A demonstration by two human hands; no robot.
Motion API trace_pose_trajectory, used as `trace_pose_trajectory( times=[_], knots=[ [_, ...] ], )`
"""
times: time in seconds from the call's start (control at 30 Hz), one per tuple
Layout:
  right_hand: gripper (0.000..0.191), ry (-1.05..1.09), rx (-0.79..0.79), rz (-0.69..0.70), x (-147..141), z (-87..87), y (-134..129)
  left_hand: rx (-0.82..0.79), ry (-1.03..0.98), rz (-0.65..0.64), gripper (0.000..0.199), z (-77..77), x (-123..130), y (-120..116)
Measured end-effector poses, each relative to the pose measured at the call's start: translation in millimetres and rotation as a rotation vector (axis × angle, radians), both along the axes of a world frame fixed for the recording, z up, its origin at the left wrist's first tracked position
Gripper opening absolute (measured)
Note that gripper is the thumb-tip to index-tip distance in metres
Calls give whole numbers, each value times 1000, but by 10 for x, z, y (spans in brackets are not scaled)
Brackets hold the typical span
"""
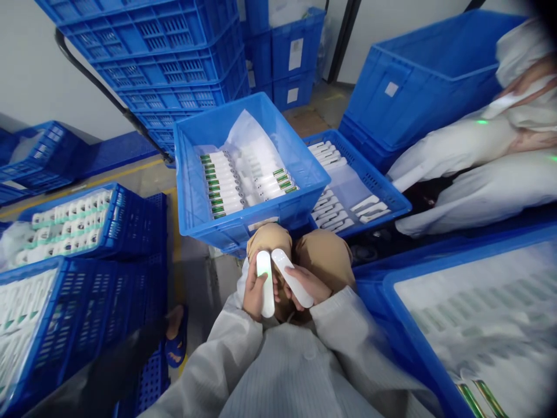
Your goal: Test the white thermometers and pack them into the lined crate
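My left hand [253, 290] is wrapped round a white oblong device [266, 293], its thumb on the front where a green glow shows. In my right hand [311, 284] is a second white device [293, 280], tilted with its upper end close to the first one. Both are held above my knees. Just beyond them stands a blue bin [217, 231] holding rows of white devices with green-and-gold ends and a white sheet. Parts of the fingers behind the devices are hidden.
A lower blue crate [391, 203] of white pieces is right of the bin. Crates [126, 232] of white parts stand left, another bin [413, 313] at lower right. Stacked crates [174, 69] rise behind. A person [491, 145] sits at right; a foot [175, 325] shows at left.
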State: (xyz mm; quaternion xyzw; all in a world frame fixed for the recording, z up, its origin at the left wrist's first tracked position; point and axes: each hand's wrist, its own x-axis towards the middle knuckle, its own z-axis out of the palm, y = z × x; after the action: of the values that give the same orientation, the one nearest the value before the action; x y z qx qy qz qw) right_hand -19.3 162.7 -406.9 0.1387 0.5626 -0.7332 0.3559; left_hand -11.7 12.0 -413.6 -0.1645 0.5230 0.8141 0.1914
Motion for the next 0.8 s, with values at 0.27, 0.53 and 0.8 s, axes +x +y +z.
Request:
trace_pose_trajectory(
  times=[0.27,0.53,0.8],
  knots=[
    [33,5,-33,1,6,-13,11,18,40,9,86,23,6,20],
    [39,17,-53,1,24,-57,-2,43,45,9,86,7,13,9],
    [44,-25,-5,36,274,-40,26,14,-9,-27,79,3,-18,-74]
  ],
)
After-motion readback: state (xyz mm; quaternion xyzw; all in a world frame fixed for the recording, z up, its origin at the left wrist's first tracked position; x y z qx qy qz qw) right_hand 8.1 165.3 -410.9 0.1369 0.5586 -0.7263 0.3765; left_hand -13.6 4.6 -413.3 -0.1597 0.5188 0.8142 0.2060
